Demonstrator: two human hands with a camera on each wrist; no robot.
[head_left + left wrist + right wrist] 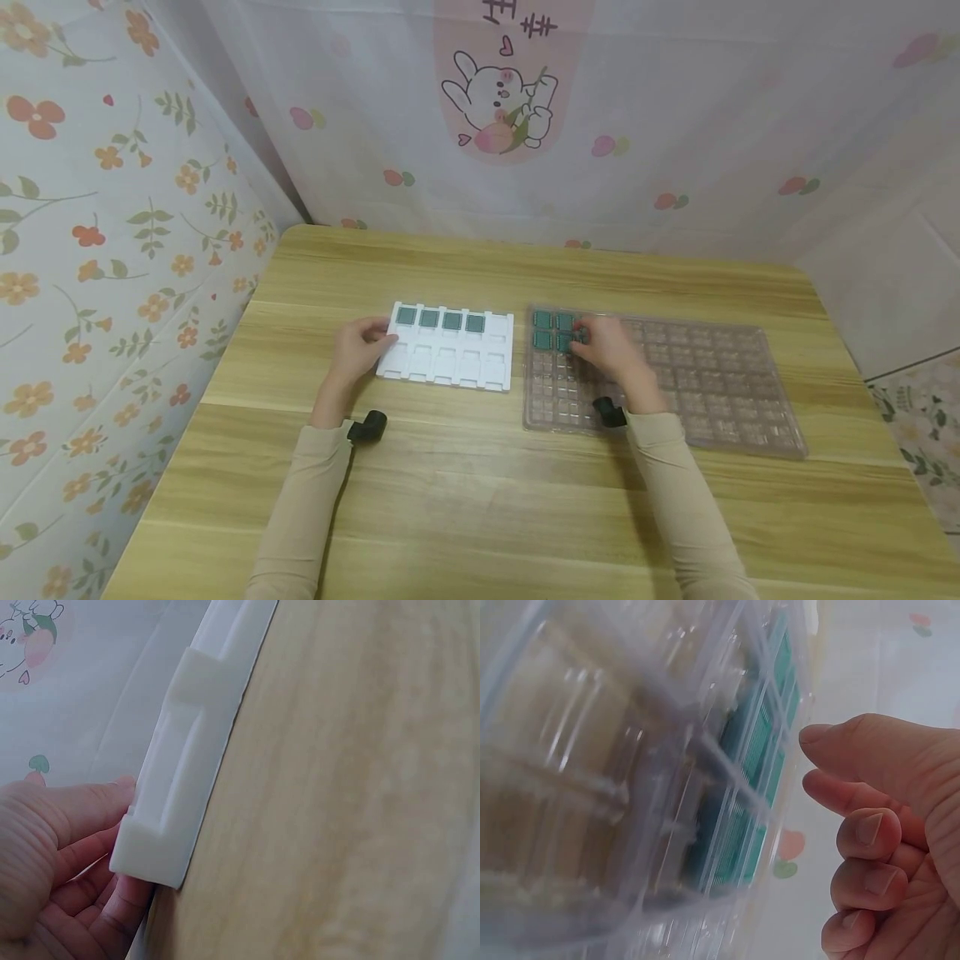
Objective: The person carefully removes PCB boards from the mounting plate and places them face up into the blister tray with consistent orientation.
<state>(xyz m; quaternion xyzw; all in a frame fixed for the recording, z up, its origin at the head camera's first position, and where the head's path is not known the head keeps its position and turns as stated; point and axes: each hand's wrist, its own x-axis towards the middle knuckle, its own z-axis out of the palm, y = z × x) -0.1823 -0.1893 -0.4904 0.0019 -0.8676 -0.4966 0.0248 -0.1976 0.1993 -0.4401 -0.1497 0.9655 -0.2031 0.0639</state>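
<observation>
My left hand grips the left edge of a white plastic tray, thumb at the upper edge and fingers around the side in the left wrist view. Several square green chips sit in the tray's back row; its last pocket on the right and the front row are bare. Over the back left corner of a clear blister tray hovers my right hand, close to several green chips in their pockets. Thumb and index fingertips are apart with nothing between them, and the other fingers are loosely curled.
Both trays lie side by side on a wood-grain table, with a narrow gap between them. Behind the table hangs a printed curtain, and a floral one is at the left. A black wrist camera sticks out from the left sleeve.
</observation>
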